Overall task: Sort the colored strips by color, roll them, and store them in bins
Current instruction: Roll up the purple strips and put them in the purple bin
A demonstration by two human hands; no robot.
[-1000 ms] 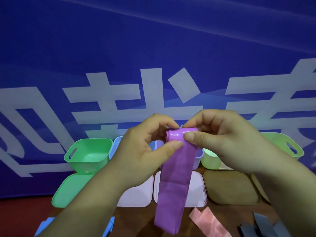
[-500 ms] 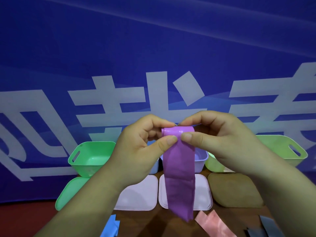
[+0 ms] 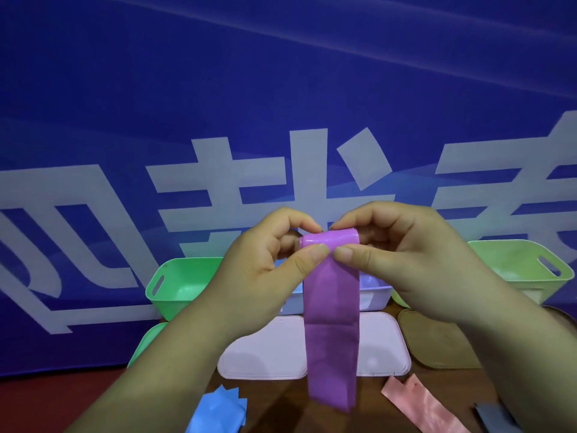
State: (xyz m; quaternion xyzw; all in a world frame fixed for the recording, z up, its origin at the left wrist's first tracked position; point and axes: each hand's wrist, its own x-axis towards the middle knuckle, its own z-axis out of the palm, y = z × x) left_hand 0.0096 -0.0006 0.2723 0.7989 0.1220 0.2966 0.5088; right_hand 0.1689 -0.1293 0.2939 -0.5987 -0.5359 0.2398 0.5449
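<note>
Behind the purple strip (image 3: 331, 332) a wide blue banner (image 3: 281, 89) with white lettering fills the wall, and below the strip runs the brown table (image 3: 278, 404). To the strip's left at the back stands a green bin (image 3: 175, 285), directly behind it a lilac bin (image 3: 374, 292), and well off to its right a pale green bin (image 3: 512, 264); from where I stand none of them shows a roll inside. Two pale pink lids (image 3: 265, 351) lie flat on either side of the strip's hanging tail, with a brown lid (image 3: 437, 342) further right. The left hand (image 3: 259, 270) and right hand (image 3: 406, 260) are raised above the table and meet at the strip's top. Each pinches the rolled end, thumb in front and forefinger curled over the back, with the thumb tips almost touching. The rest of the strip hangs straight down, its lower edge near the table. It looks thin, limp and very light, with a slight sheen, so I would guess the coil slackens or slips sideways the instant the pinch eases. Holding it at both ends of the roll, as now, seems the sensible hold. Left of the strip's tail lies a crumpled blue strip (image 3: 215, 410), to its right a pink strip (image 3: 421, 404), and beyond that a grey strip (image 3: 493, 417), all unrolled.
</note>
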